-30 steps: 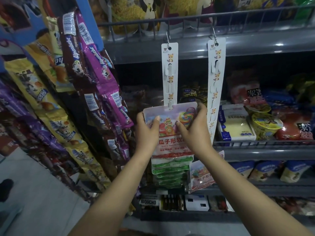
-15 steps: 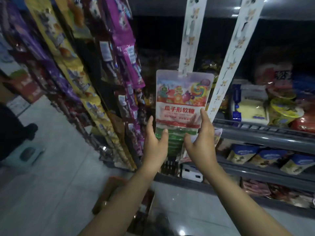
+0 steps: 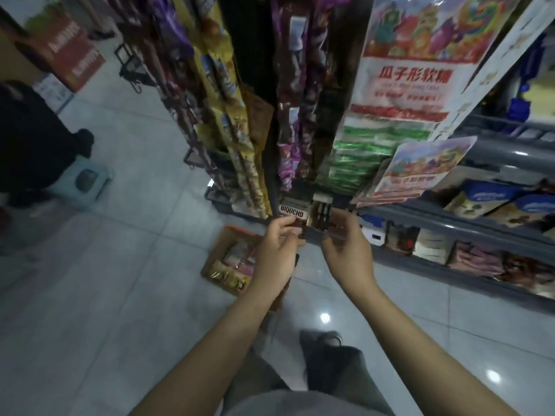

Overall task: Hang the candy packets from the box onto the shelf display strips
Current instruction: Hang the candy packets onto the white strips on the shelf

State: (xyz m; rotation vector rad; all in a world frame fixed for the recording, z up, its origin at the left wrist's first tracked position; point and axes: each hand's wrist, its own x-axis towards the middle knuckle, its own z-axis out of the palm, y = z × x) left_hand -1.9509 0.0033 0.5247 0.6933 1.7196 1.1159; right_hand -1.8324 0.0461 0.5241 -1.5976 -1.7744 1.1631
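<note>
Looking down from the head camera, both bare hands hang low in front of the bottom shelf, and neither one holds a thing. Far to the left of the hands a dark-clothed person (image 3: 33, 139) sits on a small grey stool (image 3: 88, 178) on the tiled floor (image 3: 105, 295). Nearer, up and to the left of the hands, long strips of yellow and purple snack packets (image 3: 228, 94) hang down. Just below and left of the left hand (image 3: 277, 250) the open cardboard box (image 3: 223, 253) lies on the floor with candy packets inside; the hand partly covers its right side. The left hand's fingers are loosely curled and empty, its fingertips near a "BIQUCHO" label (image 3: 292, 212) on the shelf edge. The right hand (image 3: 348, 250) is beside it, apart from it, also loosely curled and empty. High above the right hand the hung candy packet (image 3: 411, 64) hangs over a column of green packets (image 3: 366, 154), and another candy packet (image 3: 420, 169) tilts out to their right. A white display strip (image 3: 495, 64) runs up past them, in front of grey shelves (image 3: 450, 223).
</note>
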